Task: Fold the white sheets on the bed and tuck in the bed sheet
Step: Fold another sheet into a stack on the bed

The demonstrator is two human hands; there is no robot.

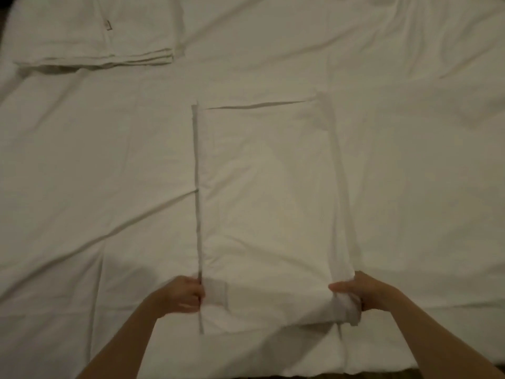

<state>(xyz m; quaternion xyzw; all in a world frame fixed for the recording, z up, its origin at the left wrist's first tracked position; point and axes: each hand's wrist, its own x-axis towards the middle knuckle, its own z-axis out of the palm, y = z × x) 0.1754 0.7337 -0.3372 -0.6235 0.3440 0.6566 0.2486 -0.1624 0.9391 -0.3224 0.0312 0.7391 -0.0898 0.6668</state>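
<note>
A long, narrow white sheet (267, 192) lies folded lengthwise on the bed, running from near me toward the middle. My left hand (185, 295) grips its near left corner at the folded edge. My right hand (363, 292) grips the near right corner, where the cloth is bunched under my fingers. The near end is lifted slightly off the bed. Beneath it spreads the white bed sheet (95, 173), wrinkled with long creases.
A stack of folded white sheets (93, 36) lies at the far left corner of the bed. The bed's near edge (246, 374) shows as a dark strip at the bottom. Wrinkled bed sheet fills the right side.
</note>
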